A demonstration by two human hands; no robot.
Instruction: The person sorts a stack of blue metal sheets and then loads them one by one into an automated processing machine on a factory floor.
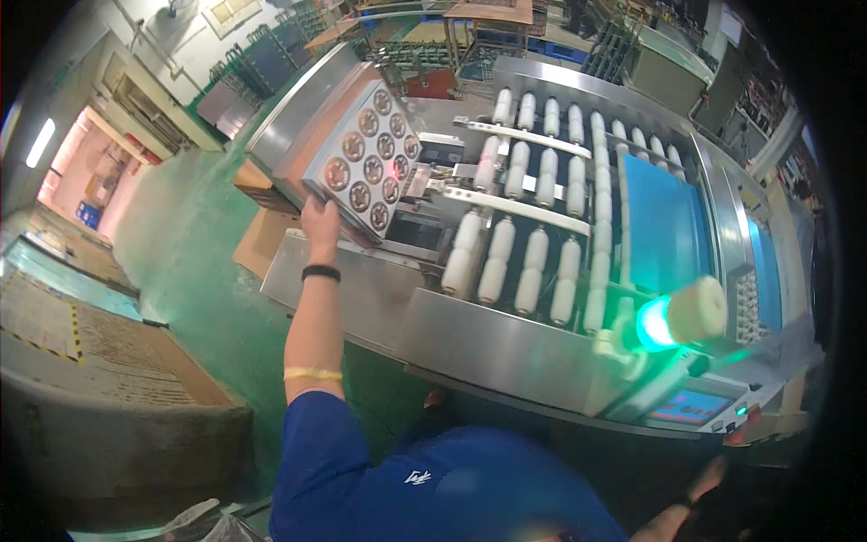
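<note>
My left hand [321,224] reaches forward and grips the near edge of a pale tray [344,143]. The tray is tilted and carries rows of round, shiny metallic parts in its holes. It leans against a brown, board-like layer in front of a metal housing [280,122] at the left end of a machine. Low at the right, my right hand [709,479] hangs in shadow near the machine's front side. Its fingers are too dark and blurred to read, and nothing can be made out in it.
White rollers [546,176] and a blue belt [664,221] run along the machine. A green-lit lamp [657,325] juts out at its front right, above a control panel [691,406]. A wood-topped bench [108,361] stands left, across the green floor [190,208].
</note>
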